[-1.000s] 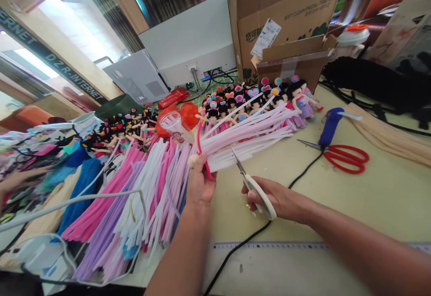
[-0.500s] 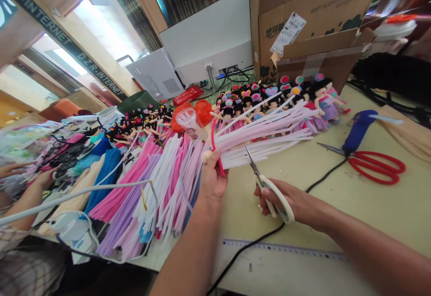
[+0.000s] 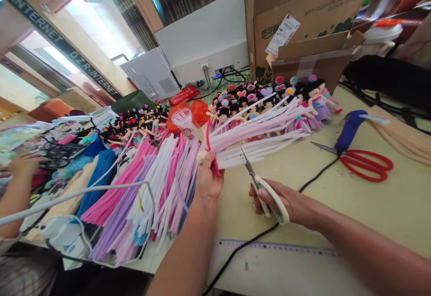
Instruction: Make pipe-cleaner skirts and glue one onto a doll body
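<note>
Fuzzy pipe cleaners (image 3: 256, 130) (pink), steel scissors (image 3: 266, 190).

Pale pink pipe-cleaner bundle (image 3: 256, 132) fanned rightward; white-handled scissors (image 3: 266, 188) blades parted beneath.

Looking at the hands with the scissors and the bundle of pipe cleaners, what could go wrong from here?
The white scissors in the right hand point their tips close to the left hand, so a slip could nick its fingers. The pipe cleaner bundle fans out loosely, so a cut may come out uneven.
</note>
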A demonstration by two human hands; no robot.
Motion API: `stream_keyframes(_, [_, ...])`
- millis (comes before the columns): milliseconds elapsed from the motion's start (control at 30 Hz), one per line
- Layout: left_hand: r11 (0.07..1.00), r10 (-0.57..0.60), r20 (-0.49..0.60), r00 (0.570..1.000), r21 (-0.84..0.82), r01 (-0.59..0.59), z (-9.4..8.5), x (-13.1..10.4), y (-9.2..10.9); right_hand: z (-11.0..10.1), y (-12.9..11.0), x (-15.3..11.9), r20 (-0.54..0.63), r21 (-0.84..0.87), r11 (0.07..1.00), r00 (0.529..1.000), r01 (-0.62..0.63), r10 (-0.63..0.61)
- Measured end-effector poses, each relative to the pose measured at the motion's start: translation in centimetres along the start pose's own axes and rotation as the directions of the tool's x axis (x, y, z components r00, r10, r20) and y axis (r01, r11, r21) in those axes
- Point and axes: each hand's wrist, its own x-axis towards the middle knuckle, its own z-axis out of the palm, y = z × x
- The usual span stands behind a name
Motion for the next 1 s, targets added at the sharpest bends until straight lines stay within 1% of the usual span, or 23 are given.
stream_keyframes(233, [1.0, -0.003, -0.026, 1.0, 0.003, 0.003, 0.4, -0.2, -0.1, 0.1, 0.3, 0.1, -0.018, 0.016, 1.0, 1.0, -0.014, 0.014])
stream_keyframes(400, [1.0, -0.007, 0.006, 1.0, 0.02, 0.007, 0.5, -0.4, -0.1, 0.3, -0.3, 0.0, -0.042, 0.013, 1.0, 0.999, -0.024, 0.025])
stream_keyframes(600, [1.0, 0.001, -0.031, 1.0, 0.005, -0.001, 0.7, -0.4, -0.1, 0.4, -0.5, 0.2, -0.074, 0.043, 0.998, 0.996, -0.043, 0.046])
stream_keyframes(767, [1.0, 0.013, -0.003, 1.0, 0.001, -0.013, 0.6, -0.3, 0.0, 0.4, -0.7, 0.3, -0.098, 0.009, 0.999, 0.994, -0.039, 0.04])
stream_keyframes(1000, [1.0, 0.014, -0.013, 1.0, -0.001, -0.014, 0.7, -0.4, 0.2, 0.2, -1.1, 0.0, -0.065, -0.028, 0.999, 0.997, -0.034, 0.033])
